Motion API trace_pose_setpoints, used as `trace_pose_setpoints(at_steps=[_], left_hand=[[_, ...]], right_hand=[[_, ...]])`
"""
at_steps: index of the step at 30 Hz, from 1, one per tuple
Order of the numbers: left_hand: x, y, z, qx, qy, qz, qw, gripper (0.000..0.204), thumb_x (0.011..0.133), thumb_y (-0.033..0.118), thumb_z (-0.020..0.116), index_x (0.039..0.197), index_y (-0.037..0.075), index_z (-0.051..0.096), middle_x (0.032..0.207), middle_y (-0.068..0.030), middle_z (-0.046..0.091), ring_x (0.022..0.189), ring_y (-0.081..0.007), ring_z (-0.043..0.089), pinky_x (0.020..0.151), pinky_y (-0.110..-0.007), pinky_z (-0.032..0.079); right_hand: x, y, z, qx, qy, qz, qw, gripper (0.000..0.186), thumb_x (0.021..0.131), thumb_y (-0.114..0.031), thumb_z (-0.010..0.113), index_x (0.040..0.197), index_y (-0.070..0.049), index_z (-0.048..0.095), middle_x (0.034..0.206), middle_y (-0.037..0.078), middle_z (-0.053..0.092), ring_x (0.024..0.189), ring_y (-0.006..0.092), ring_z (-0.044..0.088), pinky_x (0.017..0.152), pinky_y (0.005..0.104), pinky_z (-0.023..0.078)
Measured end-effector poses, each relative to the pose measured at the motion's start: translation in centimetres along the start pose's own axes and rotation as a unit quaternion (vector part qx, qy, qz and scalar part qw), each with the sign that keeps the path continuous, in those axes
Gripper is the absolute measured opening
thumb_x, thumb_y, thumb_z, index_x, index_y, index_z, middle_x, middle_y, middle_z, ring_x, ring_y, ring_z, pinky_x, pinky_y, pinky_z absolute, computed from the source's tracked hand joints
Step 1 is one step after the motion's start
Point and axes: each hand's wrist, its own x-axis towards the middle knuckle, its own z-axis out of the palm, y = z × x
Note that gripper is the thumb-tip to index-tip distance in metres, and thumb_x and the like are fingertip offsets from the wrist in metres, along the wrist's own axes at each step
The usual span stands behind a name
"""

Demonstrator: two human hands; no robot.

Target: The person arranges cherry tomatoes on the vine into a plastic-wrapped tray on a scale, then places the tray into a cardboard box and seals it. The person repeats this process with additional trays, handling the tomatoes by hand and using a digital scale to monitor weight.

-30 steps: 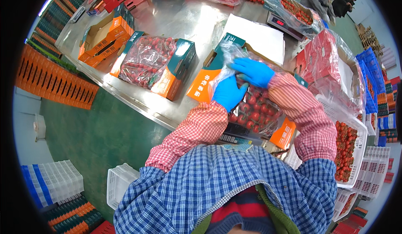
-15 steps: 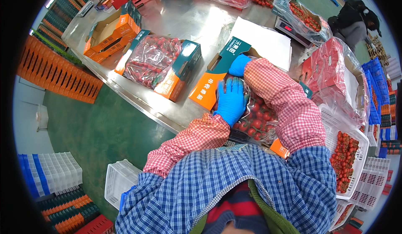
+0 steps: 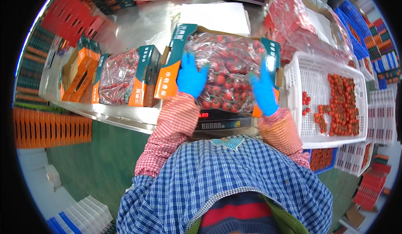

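We observe bright, fairly even illumination; we cannot identify its source. We note glare on the metal table (image 3: 138, 18) and small highlights on the film (image 3: 226, 48). The paper (image 3: 213, 18) is nearly washed out. The floor (image 3: 104, 150) reads darker. We find motion blur on the right hand (image 3: 264, 92), chiefly at its fingers. Fisheye distortion bends straight edges toward the rim, where black borders the view.
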Motion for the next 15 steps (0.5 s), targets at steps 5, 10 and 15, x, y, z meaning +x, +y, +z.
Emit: trace_pose_setpoints(at_steps=[5,10,15], left_hand=[[0.9,-1.9,0.9,0.039,-0.001,0.038,0.999,0.071,0.086,0.041,0.052,0.138,0.0,0.025,0.146,-0.0224,0.016,0.127,-0.0434,0.029,0.105,-0.046,0.027],[-0.9,-1.8,-1.0,0.091,-0.019,0.078,0.993,0.059,0.084,0.039,0.056,0.127,0.002,0.044,0.129,-0.0212,0.044,0.116,-0.0403,0.043,0.094,-0.045,0.04],[2.2,-4.6,-6.1,0.05,0.221,0.042,0.973,0.042,0.079,0.03,0.064,0.108,0.0,0.058,0.096,-0.0219,0.06,0.091,-0.0337,0.059,0.081,-0.038,0.046]], right_hand=[[0.4,4.9,2.9,-0.183,0.071,0.089,0.976,0.083,0.085,-0.036,0.057,0.14,0.004,0.009,0.142,0.033,0.01,0.131,0.0462,0.018,0.108,0.0424,0.023],[0.1,3.7,1.4,-0.236,-0.005,0.056,0.97,0.072,0.082,-0.026,0.061,0.136,0.005,0.025,0.132,0.03,0.035,0.118,0.0408,0.041,0.099,0.0436,0.036],[-0.3,4.2,-6.1,0.048,0.105,0.016,0.993,0.038,0.088,-0.005,0.05,0.126,0.0,0.043,0.096,0.001,0.051,0.075,0.0076,0.045,0.064,0.0197,0.039]])
